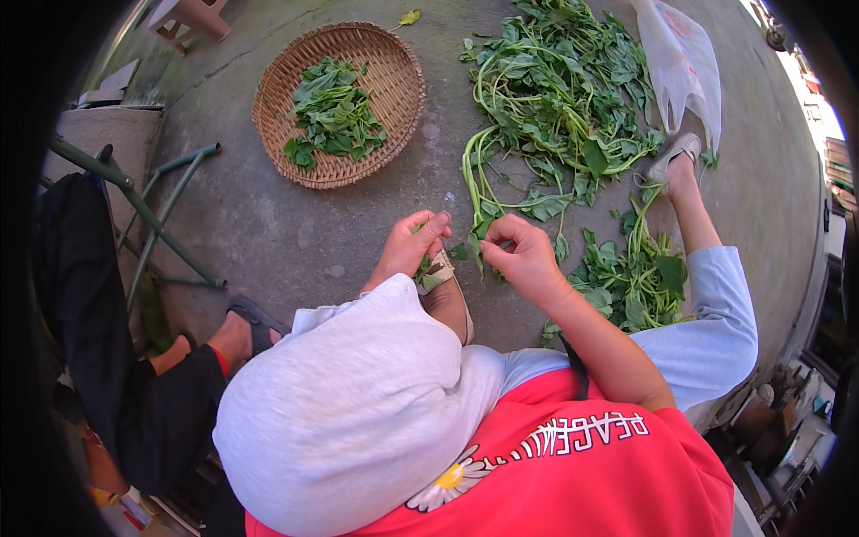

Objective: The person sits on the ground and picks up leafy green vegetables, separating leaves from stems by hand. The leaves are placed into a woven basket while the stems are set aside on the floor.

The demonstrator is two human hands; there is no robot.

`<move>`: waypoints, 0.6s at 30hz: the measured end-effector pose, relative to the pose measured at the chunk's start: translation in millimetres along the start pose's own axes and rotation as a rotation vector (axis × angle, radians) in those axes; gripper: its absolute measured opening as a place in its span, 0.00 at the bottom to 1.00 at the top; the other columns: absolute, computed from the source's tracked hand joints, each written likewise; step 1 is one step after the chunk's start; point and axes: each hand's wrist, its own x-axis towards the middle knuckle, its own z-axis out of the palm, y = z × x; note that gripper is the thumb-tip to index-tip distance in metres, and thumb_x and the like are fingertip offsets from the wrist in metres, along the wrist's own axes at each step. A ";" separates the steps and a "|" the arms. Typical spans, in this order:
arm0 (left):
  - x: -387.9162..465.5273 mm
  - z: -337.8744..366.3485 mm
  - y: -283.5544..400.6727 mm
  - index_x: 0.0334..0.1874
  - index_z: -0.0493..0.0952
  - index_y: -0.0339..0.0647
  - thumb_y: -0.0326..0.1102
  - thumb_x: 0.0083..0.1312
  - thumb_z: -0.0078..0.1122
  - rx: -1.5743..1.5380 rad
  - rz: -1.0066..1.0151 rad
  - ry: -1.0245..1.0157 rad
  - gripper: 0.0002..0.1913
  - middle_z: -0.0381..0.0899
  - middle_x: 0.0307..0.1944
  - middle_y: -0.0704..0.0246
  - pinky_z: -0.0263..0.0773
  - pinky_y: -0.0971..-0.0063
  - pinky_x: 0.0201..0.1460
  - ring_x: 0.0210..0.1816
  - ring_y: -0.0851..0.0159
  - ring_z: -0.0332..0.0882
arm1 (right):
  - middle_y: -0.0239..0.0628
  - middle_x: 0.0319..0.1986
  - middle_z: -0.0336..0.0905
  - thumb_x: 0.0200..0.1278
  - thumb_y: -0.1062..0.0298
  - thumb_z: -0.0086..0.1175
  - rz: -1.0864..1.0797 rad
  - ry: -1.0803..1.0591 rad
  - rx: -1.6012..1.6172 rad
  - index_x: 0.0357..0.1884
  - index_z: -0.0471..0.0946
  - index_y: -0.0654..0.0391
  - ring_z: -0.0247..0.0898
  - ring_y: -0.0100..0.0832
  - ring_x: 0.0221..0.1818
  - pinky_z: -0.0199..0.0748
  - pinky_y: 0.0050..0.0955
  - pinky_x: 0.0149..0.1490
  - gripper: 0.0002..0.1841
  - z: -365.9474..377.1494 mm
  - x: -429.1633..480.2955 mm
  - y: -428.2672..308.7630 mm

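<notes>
Between my knees, my right hand [523, 255] pinches a green leaf [478, 236] at the end of a long leafy vine [475, 171]. That vine runs up into a large tangled heap of leafy vines [564, 94] on the concrete. My left hand [416, 243] is curled just to the left, thumb uppermost, with some picked leaves [424, 268] showing below its fingers. Ahead and to the left, a round woven basket [396, 64] holds a small pile of picked greens [335, 111]. A second pile of stems and leaves [631, 282] lies beside my right leg.
A white plastic bag [681, 60] lies by my right shoe [674, 158]. On the left are a green metal folding frame [161, 221] and another person's dark-trousered leg [87, 302] with a sandal [251, 322]. A plastic stool [191, 20] stands at the far left.
</notes>
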 end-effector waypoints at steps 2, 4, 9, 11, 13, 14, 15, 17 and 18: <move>-10.0 12.0 -0.6 0.34 0.76 0.40 0.43 0.67 0.65 0.150 0.042 -0.003 0.13 0.69 0.20 0.78 0.60 0.82 0.27 0.22 0.78 0.64 | 0.35 0.30 0.78 0.56 0.66 0.62 -0.037 -0.063 -0.068 0.30 0.79 0.59 0.77 0.31 0.32 0.73 0.29 0.38 0.07 4.1 -3.6 -10.5; -11.9 17.6 -1.1 0.34 0.77 0.41 0.35 0.63 0.69 0.227 -0.028 -0.044 0.09 0.71 0.20 0.77 0.60 0.83 0.28 0.22 0.78 0.66 | 0.35 0.32 0.80 0.57 0.67 0.61 -0.023 -0.128 -0.051 0.30 0.79 0.60 0.79 0.31 0.33 0.73 0.29 0.39 0.07 5.8 -7.7 -4.9; -16.9 -11.6 -20.5 0.35 0.78 0.39 0.32 0.64 0.66 -0.072 -0.256 -0.121 0.06 0.71 0.20 0.76 0.61 0.83 0.26 0.22 0.78 0.66 | 0.34 0.39 0.84 0.64 0.66 0.58 0.469 -0.275 0.448 0.34 0.81 0.59 0.81 0.26 0.36 0.73 0.25 0.40 0.07 -3.6 -19.5 16.8; -18.1 -12.9 -30.4 0.35 0.79 0.38 0.30 0.64 0.66 -0.065 -0.308 -0.113 0.05 0.71 0.20 0.76 0.61 0.83 0.25 0.22 0.78 0.67 | 0.33 0.41 0.84 0.65 0.64 0.57 0.603 -0.296 0.560 0.37 0.81 0.58 0.81 0.25 0.38 0.73 0.23 0.41 0.08 -11.3 -29.8 24.2; -23.1 -10.7 -33.7 0.36 0.79 0.38 0.30 0.65 0.66 -0.058 -0.308 -0.132 0.05 0.71 0.20 0.76 0.61 0.83 0.25 0.22 0.78 0.67 | 0.32 0.42 0.84 0.66 0.61 0.58 0.688 -0.335 0.689 0.40 0.81 0.57 0.82 0.24 0.38 0.73 0.22 0.41 0.10 -13.2 -39.9 29.9; -27.6 -7.8 -34.7 0.36 0.79 0.38 0.29 0.65 0.65 -0.128 -0.304 -0.177 0.04 0.72 0.20 0.75 0.62 0.83 0.25 0.22 0.78 0.67 | 0.32 0.41 0.84 0.66 0.60 0.59 0.726 -0.371 0.739 0.41 0.80 0.57 0.82 0.24 0.38 0.72 0.21 0.41 0.11 -11.7 -43.4 30.7; -26.8 -2.8 -36.6 0.36 0.79 0.38 0.29 0.65 0.65 -0.100 -0.294 -0.177 0.04 0.71 0.20 0.75 0.62 0.83 0.25 0.22 0.78 0.67 | 0.31 0.40 0.84 0.66 0.59 0.60 0.763 -0.400 0.788 0.41 0.80 0.57 0.82 0.24 0.39 0.72 0.20 0.40 0.12 -11.7 -44.4 20.0; -25.1 5.5 -40.5 0.35 0.79 0.38 0.29 0.65 0.65 -0.045 -0.273 -0.179 0.04 0.71 0.20 0.75 0.62 0.82 0.26 0.22 0.78 0.67 | 0.31 0.38 0.83 0.66 0.57 0.60 0.790 -0.472 0.787 0.41 0.79 0.56 0.82 0.24 0.38 0.71 0.19 0.38 0.12 -6.7 -47.3 14.4; -24.3 7.2 -42.4 0.34 0.78 0.39 0.29 0.65 0.65 -0.054 -0.271 -0.174 0.04 0.71 0.19 0.75 0.62 0.82 0.25 0.22 0.77 0.67 | 0.30 0.37 0.83 0.66 0.57 0.60 0.781 -0.514 0.738 0.41 0.79 0.56 0.82 0.24 0.38 0.70 0.18 0.37 0.12 -3.1 -49.0 16.0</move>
